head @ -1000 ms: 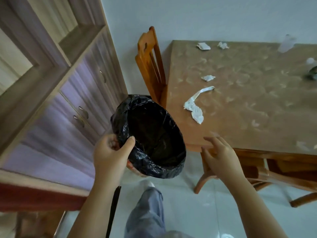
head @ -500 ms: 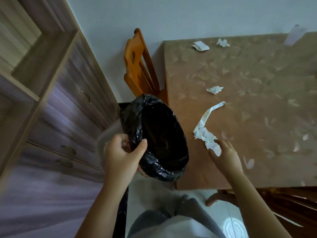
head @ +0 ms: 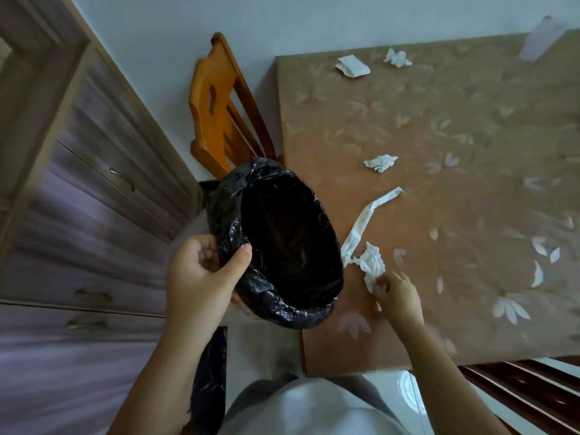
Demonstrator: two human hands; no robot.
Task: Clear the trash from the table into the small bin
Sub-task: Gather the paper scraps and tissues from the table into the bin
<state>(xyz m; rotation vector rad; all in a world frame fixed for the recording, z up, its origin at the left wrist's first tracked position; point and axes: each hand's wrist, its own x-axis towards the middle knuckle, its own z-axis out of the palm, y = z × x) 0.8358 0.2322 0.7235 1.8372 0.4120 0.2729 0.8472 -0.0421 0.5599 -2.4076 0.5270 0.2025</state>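
Bin with its black liner hangs at the table edge, our left hand clamped on its rim at eight o'clock. Our right hand pinches the crumpled tissue lying on the table at the bin's three o'clock; more scraps lie toward twelve.

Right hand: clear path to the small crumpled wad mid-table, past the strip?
Probably yes, once free. The right hand is pinching the near tissue now; the wad lies in the open beyond the strip, with bare table between. The left hand holds the bin.
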